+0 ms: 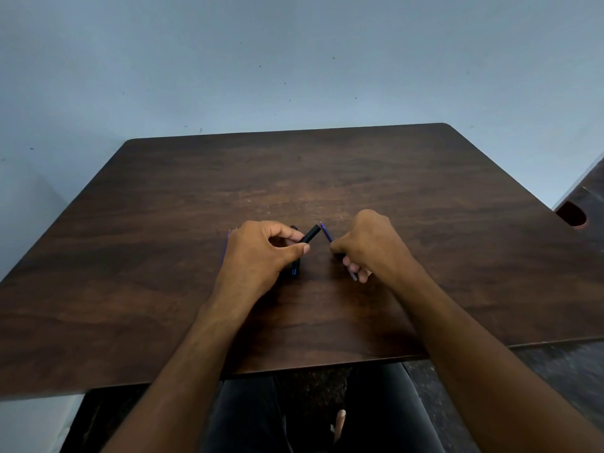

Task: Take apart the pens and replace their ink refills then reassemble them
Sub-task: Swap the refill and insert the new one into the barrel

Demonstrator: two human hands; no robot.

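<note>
Over dark woodgrain table (163, 256), left hand (258, 253) pinches black barrel (310, 235); right hand (366, 243) grips thin refill (327, 233).

A plain, sparsely furnished room, perhaps a classroom or simple study space: a dark brown wood-grain laminate surface (359, 178) stands against a bare pale blue wall (294, 60) with small marks, beside a second dark desk (585, 197) at right.

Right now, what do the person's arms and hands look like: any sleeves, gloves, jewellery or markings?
Both forearms are bare up to the frame edge, with no sleeves in view. The left hand and right hand wear no gloves, and no rings, watch, bands or markings show on either wrist. Dark trousers show below the table edge.
</note>
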